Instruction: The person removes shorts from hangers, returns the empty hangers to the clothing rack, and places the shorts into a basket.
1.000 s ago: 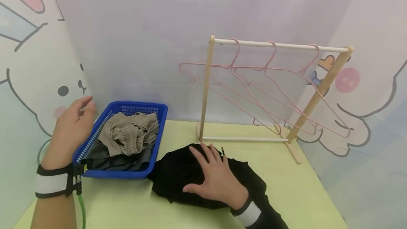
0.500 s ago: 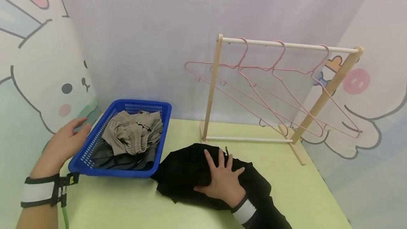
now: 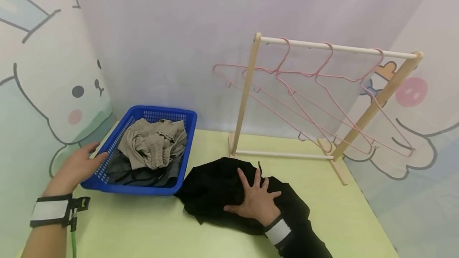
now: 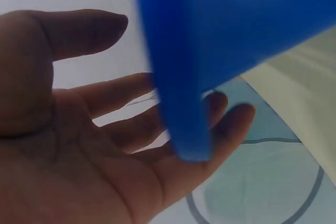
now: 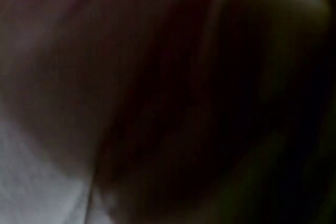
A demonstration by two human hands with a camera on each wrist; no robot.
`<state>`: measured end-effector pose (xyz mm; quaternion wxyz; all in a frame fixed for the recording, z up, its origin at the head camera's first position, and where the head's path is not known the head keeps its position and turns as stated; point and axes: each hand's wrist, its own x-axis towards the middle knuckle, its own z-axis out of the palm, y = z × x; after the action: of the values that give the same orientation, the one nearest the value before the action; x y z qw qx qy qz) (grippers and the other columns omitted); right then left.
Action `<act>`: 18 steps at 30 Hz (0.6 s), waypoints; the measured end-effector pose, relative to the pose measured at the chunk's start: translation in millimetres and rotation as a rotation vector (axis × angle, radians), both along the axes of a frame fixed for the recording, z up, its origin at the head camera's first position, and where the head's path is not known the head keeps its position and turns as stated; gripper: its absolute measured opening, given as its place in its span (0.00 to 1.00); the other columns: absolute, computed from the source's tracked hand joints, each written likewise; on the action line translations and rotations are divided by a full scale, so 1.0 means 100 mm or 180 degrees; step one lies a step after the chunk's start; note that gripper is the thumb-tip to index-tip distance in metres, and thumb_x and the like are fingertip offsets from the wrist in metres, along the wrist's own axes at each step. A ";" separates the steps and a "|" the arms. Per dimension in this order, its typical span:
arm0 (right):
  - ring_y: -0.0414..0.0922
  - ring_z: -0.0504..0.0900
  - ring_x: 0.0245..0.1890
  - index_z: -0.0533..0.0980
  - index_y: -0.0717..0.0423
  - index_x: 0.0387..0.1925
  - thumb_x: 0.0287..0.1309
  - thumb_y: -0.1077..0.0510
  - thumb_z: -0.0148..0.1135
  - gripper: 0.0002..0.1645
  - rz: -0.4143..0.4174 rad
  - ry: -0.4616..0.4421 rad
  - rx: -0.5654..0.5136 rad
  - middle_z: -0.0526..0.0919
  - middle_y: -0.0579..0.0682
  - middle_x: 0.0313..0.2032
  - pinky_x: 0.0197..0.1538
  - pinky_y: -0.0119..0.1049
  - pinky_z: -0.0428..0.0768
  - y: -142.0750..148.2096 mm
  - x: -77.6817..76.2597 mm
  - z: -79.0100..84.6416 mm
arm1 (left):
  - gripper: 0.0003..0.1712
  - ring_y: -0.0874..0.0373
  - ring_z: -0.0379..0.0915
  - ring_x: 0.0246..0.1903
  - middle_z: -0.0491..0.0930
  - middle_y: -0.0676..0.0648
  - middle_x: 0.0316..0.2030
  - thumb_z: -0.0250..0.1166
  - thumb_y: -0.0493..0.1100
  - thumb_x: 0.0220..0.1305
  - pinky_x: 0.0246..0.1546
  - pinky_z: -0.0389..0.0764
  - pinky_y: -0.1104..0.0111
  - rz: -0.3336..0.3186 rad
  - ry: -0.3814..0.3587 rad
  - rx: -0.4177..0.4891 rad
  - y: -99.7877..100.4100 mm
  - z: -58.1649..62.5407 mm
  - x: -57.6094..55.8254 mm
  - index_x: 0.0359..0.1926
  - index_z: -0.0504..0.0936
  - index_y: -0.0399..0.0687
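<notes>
By the left edge of the blue plastic basket (image 3: 141, 190), my left hand (image 3: 76, 169) has its fingers on the outer side and its thumb near the rim. In the left wrist view the thumb stands apart from the basket's wall (image 4: 178, 72), and the fingers of the left hand (image 4: 100, 156) reach behind its edge. My right hand (image 3: 256, 203) rests with spread fingers on a bunched black garment (image 3: 215, 184); its exact kind is unclear. Beige clothing with a gathered waistband (image 3: 152, 142) lies over dark grey clothing (image 3: 120, 168) inside the basket. The right wrist view is too dark to read.
At the back right stands a small wooden rack (image 3: 247, 98) with a white top rail (image 3: 340, 48). Three pink hangers (image 3: 292, 94) hang from it. The pale yellow tabletop (image 3: 154, 226) meets a light curtain (image 3: 172, 43) behind and printed side panels (image 3: 50, 90).
My left hand has come down from above the basket's left side to its rim. The right hand has flattened with fingers spread on the black garment. The head view has shifted slightly left.
</notes>
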<state>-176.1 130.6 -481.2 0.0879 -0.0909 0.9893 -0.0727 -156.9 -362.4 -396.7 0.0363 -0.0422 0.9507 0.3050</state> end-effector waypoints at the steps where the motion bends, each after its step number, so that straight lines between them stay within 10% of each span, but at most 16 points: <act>1: 0.82 0.54 0.72 0.43 0.30 0.83 0.38 0.13 0.68 0.77 0.0011 -0.0006 0.0002 0.44 0.72 0.79 0.49 0.92 0.53 0.00 0.00 0.00 | 0.40 0.17 0.65 0.59 0.59 0.12 0.64 0.47 0.49 0.83 0.55 0.71 0.30 -0.0007 -0.0006 -0.0007 0.00 -0.02 0.00 0.73 0.50 0.15; 18: 0.75 0.63 0.69 0.52 0.28 0.81 0.38 0.09 0.62 0.71 0.0068 0.0261 0.0242 0.57 0.69 0.76 0.47 0.89 0.63 0.02 0.00 -0.04 | 0.33 0.31 0.80 0.41 0.70 0.15 0.55 0.52 0.40 0.79 0.35 0.84 0.43 0.0259 0.0105 0.0110 -0.05 -0.20 -0.01 0.74 0.57 0.22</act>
<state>-175.6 132.2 -484.9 0.0515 -0.1010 0.9931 -0.0303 -157.9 -367.6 -416.6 0.0090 -0.0752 0.9433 0.3233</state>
